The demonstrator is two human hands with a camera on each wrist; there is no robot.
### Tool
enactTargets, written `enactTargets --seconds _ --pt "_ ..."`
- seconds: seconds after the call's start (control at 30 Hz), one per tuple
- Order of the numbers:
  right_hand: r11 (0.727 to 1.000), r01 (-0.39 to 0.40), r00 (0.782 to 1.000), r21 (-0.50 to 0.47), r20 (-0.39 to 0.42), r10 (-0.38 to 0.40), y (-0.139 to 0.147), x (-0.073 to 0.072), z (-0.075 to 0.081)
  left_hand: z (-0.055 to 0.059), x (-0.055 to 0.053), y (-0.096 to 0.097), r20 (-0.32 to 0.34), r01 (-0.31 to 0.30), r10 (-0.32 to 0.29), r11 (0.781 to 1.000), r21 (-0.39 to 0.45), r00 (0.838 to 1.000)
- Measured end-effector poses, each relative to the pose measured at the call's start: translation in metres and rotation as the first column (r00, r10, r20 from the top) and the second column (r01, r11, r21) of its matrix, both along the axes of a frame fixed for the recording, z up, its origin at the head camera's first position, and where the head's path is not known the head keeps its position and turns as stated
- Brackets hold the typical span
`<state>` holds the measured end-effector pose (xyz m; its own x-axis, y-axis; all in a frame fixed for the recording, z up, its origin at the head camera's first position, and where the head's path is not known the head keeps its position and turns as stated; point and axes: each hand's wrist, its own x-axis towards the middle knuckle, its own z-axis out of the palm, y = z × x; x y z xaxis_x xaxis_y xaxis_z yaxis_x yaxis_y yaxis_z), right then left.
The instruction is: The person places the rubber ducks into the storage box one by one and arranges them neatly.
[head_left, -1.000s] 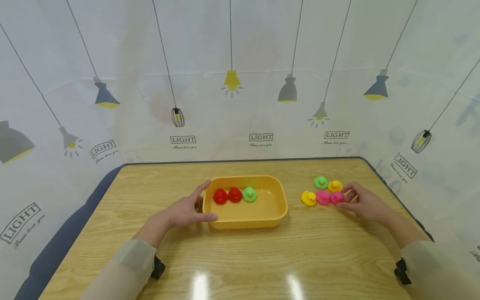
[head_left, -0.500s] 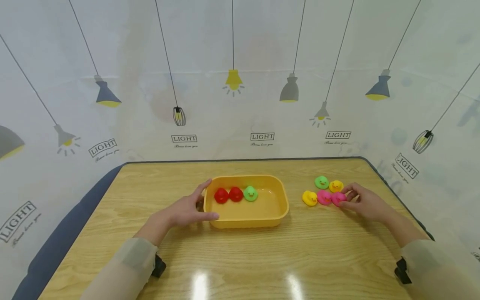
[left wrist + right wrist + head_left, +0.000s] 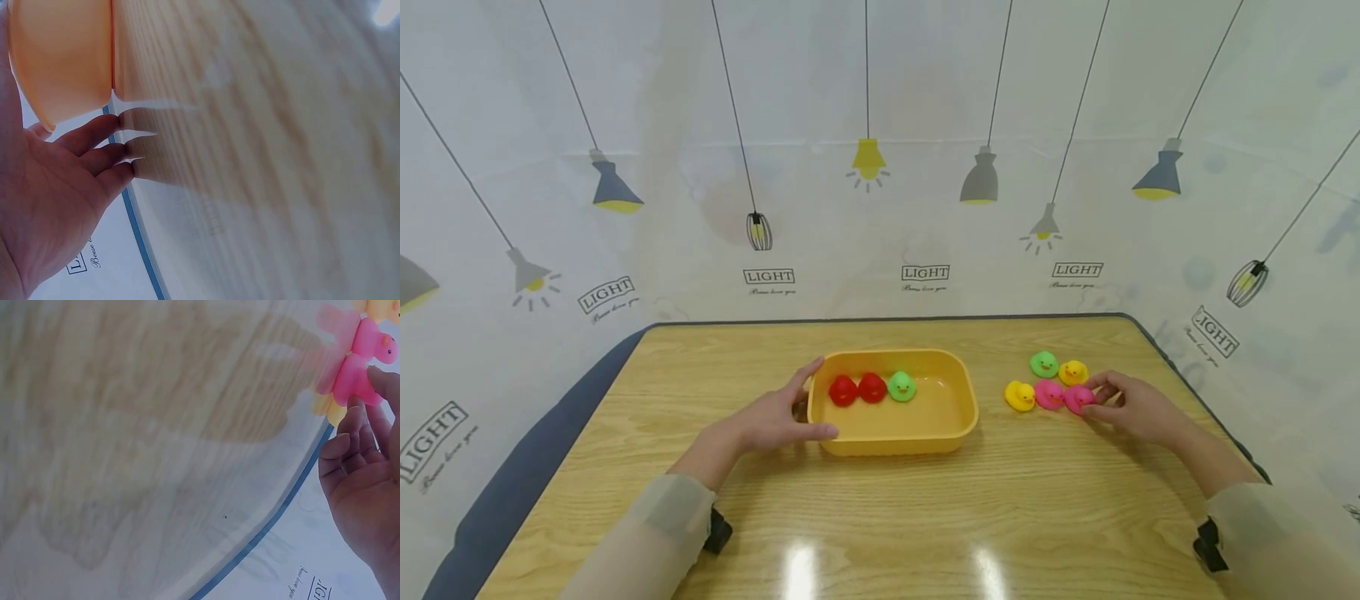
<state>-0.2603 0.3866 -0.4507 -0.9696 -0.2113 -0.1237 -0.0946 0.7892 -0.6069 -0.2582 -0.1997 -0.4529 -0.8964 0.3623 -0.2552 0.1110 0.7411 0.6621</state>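
Observation:
A yellow plastic basin (image 3: 891,447) stands on the table. My left hand (image 3: 772,419) holds its left end, thumb over the front rim and index finger at the back corner. In the left wrist view the other fingers reach under the side of the basin (image 3: 62,56). Inside lie two red rounded toys (image 3: 843,391) and a green rubber duck (image 3: 902,387). To the right my right hand (image 3: 1138,408) pinches a pink rubber duck (image 3: 1078,400) between thumb and fingers. Touching that duck on its left is another pink duck (image 3: 1049,395).
Around the pink pair sit a yellow duck (image 3: 1019,397) on the left, a green duck (image 3: 1043,364) behind and a second yellow duck (image 3: 1073,372). A patterned curtain (image 3: 850,250) hangs beyond the dark-edged wooden table (image 3: 880,517).
The head view has shifted slightly. My right hand's fingers have settled a little lower at the pink duck. Basin, toys and left hand keep their places.

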Motion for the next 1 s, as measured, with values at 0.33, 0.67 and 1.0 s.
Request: enactTargets --seconds 0.33,0.67,1.0 --pt "1.0 -0.008 0.998 0.023 -0.062 0.01 0.002 0.005 -0.002 0.0 0.0 0.001 0.009 -0.007 0.007 1.0 0.006 1.0" --pt "0.998 0.007 0.974 0.055 -0.228 0.006 -0.015 0.013 0.012 0.0 0.0 0.0 -0.008 0.001 -0.001 1.0 0.004 1.0" --pt "0.998 -0.061 0.955 -0.002 -0.291 0.058 -0.048 0.014 0.029 0.0 0.0 0.0 -0.016 0.001 -0.001 1.0 -0.007 1.0"
